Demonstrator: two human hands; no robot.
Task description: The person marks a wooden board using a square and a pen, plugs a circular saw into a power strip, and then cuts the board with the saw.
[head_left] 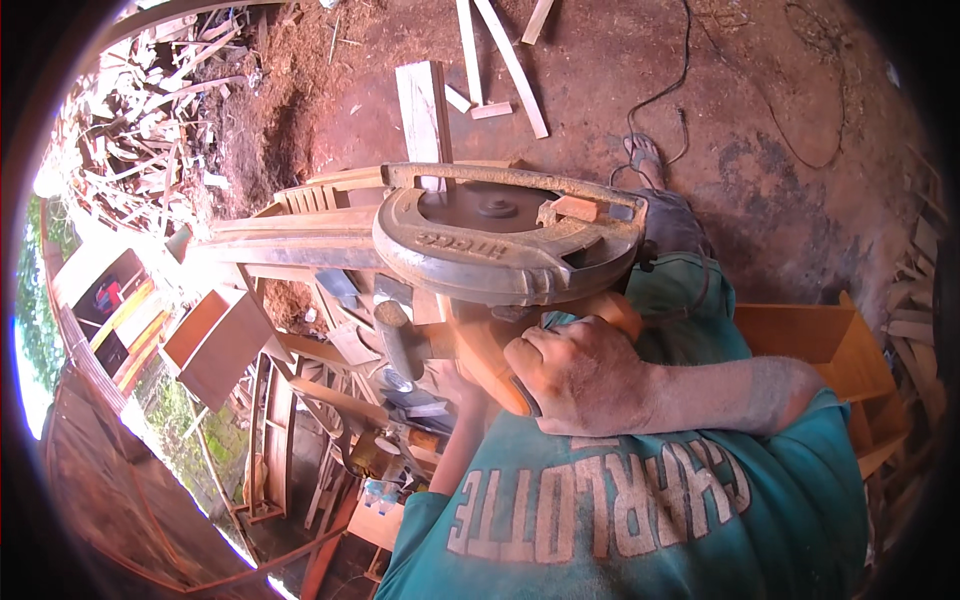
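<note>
Grip: right hand (580,375) wrapped tight round the orange handle (490,350) of the circular saw (500,240), knuckles up, fingers fully closed on it.
Other hand: left hand (455,385) mostly hidden under the saw body; only part of forearm + a bit of hand shows. Can't tell if it's open or holding anything.
Saw pos.: held up close to the chest, centre of view, over the teal shirt (620,500). Grey blade guard (430,240) faces up w/ a small wood offcut (575,208) lying on it.
Left, near: wooden frames and a brown box-like piece (215,345) stacked, plus long slats.
Right: wooden cabinet panel (830,345) just beside the arm.
Far: red dirt floor (800,150), sandalled foot (645,155), black cable (680,70) trailing by it, pale planks (425,105) and strips, scrap pile (150,110) far left.
Risk: left hand sits near the blade side, out of sight — a slip or accidental start could catch fingers. Loose offcut may drop or get flung. Cable by the foot = snag/trip, jerking the saw.
</note>
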